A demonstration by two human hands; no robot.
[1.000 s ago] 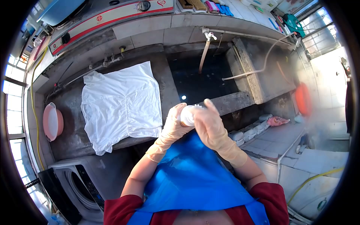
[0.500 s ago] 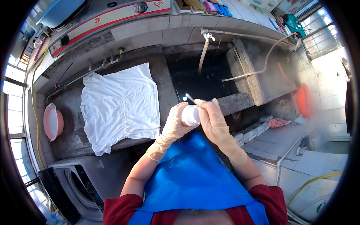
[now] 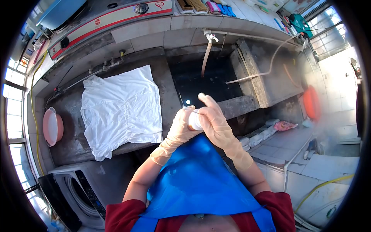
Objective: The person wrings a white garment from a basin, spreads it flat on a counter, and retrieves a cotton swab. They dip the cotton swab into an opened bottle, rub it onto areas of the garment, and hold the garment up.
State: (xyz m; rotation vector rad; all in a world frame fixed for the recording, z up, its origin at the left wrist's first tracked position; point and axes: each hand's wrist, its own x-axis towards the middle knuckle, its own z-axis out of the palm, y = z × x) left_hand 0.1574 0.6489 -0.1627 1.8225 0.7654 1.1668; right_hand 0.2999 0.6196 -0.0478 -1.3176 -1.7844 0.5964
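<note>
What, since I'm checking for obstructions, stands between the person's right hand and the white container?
Only the pale glove: the right hand is against or just over the white container, which the left hand holds. No other obstacle is visible, though finer details there are too small to tell.

The dark grey slab [image 3: 72, 125] bears a wrinkled white garment [image 3: 121, 110], spread out flat, its near end apparently reaching the front edge; a pink basin [image 3: 53, 127] sits by the left edge.
</note>
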